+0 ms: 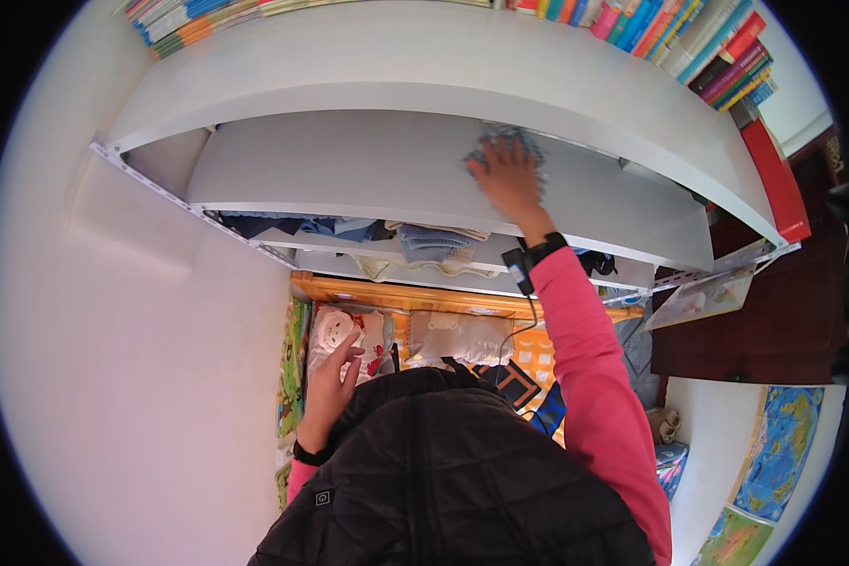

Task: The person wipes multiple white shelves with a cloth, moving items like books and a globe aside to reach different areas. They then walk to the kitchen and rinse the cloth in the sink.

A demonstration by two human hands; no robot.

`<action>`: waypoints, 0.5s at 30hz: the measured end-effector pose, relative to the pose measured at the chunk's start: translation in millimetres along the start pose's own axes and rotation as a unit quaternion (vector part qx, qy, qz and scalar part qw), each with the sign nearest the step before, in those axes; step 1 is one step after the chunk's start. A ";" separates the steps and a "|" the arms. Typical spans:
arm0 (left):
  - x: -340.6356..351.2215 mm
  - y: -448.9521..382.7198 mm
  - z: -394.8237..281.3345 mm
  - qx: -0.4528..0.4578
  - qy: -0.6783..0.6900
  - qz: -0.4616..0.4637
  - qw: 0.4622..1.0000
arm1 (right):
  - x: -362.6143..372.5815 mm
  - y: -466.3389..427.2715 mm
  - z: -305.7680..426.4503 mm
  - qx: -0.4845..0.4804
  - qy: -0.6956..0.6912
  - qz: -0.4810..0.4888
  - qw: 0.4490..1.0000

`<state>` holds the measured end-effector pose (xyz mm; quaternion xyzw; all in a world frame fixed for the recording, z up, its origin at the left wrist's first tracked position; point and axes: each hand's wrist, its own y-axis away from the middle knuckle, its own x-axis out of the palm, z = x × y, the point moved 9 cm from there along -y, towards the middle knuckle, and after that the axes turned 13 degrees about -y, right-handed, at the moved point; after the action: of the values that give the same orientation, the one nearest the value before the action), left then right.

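My right hand reaches out over a grey shelf board, fingers spread on top of a bunched grey-blue cloth. The cloth lies under the fingers near the board's far edge, and both look slightly blurred. A black strap with a small cabled device sits at the right wrist. Close to the black quilted vest, my left hand is raised with bent fingers apart and holds nothing. Below it in the picture is a pillow with a pink animal face.
Books line the white upper shelf, with a red box at its right end. Folded clothes fill a lower shelf. A wooden bed headboard and a grey pillow lie below. The white wall bounds the left.
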<state>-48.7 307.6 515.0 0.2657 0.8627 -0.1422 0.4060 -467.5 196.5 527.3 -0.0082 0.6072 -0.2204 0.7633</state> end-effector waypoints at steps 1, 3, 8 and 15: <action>-1.4 3.8 7.6 -0.005 0.012 0.001 1.000 | 11.6 -7.7 23.9 -0.019 -0.018 0.017 1.000; -9.6 14.9 25.5 -0.027 0.006 -0.016 0.999 | 28.8 -19.0 68.2 -0.077 -0.057 0.037 0.995; -35.1 41.8 74.8 -0.085 0.025 -0.068 0.994 | 41.1 -68.7 70.9 0.051 -0.045 0.093 0.993; -24.3 79.7 126.9 -0.167 0.097 -0.050 0.980 | 83.5 -121.5 163.3 -0.041 -0.031 0.094 0.994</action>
<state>89.2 306.0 451.6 0.1629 0.9217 0.0098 0.3518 -341.4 16.2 527.1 0.0109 0.5898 -0.1225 0.7981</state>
